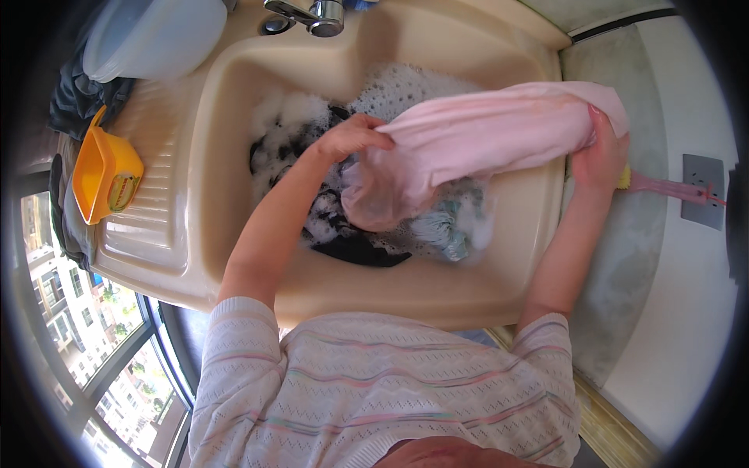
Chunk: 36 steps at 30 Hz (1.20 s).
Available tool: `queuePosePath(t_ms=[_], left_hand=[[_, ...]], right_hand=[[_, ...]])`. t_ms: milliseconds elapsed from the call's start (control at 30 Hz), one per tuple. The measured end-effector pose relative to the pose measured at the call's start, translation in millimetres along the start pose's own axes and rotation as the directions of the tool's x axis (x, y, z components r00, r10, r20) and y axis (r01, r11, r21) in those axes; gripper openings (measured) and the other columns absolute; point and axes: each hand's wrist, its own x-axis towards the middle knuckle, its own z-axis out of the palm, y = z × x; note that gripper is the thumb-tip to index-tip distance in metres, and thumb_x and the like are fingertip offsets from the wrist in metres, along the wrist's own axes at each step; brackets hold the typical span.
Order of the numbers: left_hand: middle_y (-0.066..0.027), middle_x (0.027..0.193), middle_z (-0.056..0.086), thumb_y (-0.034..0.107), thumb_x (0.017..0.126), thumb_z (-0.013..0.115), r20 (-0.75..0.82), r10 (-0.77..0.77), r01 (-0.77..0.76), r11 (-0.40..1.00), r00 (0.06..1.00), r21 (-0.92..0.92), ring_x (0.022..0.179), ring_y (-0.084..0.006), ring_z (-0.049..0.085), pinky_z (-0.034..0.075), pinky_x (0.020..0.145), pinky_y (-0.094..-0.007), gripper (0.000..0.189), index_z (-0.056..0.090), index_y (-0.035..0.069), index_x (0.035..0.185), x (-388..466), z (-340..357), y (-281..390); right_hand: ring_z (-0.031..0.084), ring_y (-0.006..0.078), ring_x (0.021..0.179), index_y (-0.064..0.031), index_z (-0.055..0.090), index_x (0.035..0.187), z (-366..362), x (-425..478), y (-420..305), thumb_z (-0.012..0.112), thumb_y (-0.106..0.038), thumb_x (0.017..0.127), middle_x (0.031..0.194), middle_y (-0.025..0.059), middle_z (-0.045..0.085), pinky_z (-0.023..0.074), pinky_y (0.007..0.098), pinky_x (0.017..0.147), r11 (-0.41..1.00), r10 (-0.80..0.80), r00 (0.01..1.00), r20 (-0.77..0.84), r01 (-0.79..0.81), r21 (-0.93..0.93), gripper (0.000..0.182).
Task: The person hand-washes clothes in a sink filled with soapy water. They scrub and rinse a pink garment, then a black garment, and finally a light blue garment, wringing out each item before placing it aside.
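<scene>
A wet pink garment is stretched between my two hands above a beige laundry sink. My left hand pinches its near-left part, and the lower end sags down into the suds. At the sink's right edge, my right hand grips the other end, with the thumb on top of the fabric. Soapy water with white foam fills part of the basin. Dark clothes soak at the left and front, and a pale green cloth lies under the pink one.
A chrome faucet stands at the back rim. On the ribbed washboard sits a yellow plastic scoop. A translucent basin rests behind it, near dark fabric. A pink-handled brush is right of my right hand, by a wall socket.
</scene>
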Motion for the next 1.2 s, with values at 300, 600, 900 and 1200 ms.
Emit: queuePosePath(t_ms=[300,600,900,1200], left_hand=[[-0.0088,0.096,0.063,0.014,0.076,0.069,-0.213,0.09,-0.176,0.887,0.973,-0.426,0.085,-0.0169,0.061,0.049,0.077,-0.0279,0.036,0.059,-0.003,0.106,30,-20,-2],[-0.0122,0.11,0.059,0.029,0.084,0.062,-0.147,-0.07,-0.021,0.839,0.987,-0.544,0.099,-0.0228,0.058,0.048,0.083,-0.0365,0.046,0.052,0.001,0.119,60,-6,-71],[-0.0111,0.133,0.044,0.036,0.091,0.046,-0.144,0.183,-0.232,0.798,0.973,-0.555,0.114,-0.0224,0.048,0.039,0.097,-0.0331,0.053,0.038,0.006,0.134,75,6,-80],[-0.0084,0.109,0.056,0.022,0.089,0.048,-0.187,0.0,0.032,0.986,0.982,0.167,0.096,-0.0142,0.053,0.044,0.086,-0.0278,0.036,0.054,0.001,0.117,12,26,14]], right_hand=[[0.061,0.0204,0.092,-0.0035,0.052,0.121,-20,16,227,0.071,-0.02,0.076,0.105,0.011,0.063,0.0487,0.0314,0.081,0.786,0.505,0.847,0.167,-0.371,-0.495,0.051],[0.063,0.0285,0.09,-0.0115,0.065,0.104,1,2,281,0.069,-0.026,0.077,0.091,0.0081,0.068,0.0483,0.0334,0.081,0.354,0.6,0.798,0.051,-0.209,-0.912,0.031],[0.061,0.0328,0.085,-0.0058,0.064,0.085,115,-104,227,0.059,-0.024,0.077,0.086,0.0139,0.064,0.0477,0.0416,0.072,0.692,0.222,0.864,0.453,0.188,-0.697,0.021],[0.063,0.0357,0.084,-0.0009,0.066,0.085,20,-50,274,0.066,-0.037,0.076,0.086,0.0202,0.065,0.0484,0.0411,0.07,0.195,0.628,0.777,0.046,-0.099,-0.976,0.037]])
